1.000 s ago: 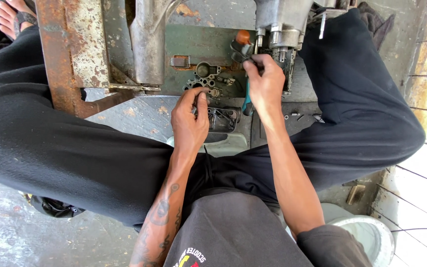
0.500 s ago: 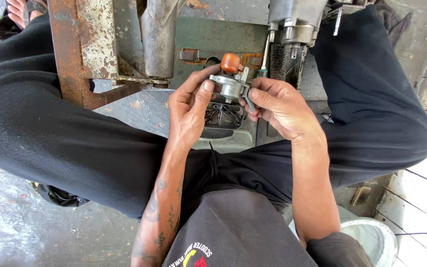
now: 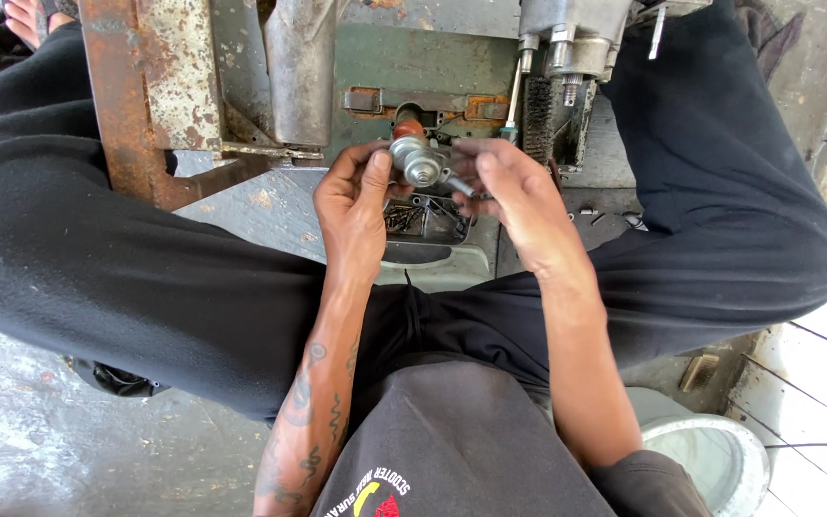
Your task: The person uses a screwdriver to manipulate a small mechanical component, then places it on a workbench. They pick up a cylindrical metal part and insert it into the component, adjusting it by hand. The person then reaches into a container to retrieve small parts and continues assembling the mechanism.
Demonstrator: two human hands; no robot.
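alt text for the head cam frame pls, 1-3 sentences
A seated person's left hand and right hand together hold a small round metal part over a black tray of small parts. Black-trousered legs spread either side; a rusty metal frame and grey machine housing lie ahead.

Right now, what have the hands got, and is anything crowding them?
Left hand grips a small round metal part. Right hand pinches its thin stem. Tray of screws just below; nothing between.
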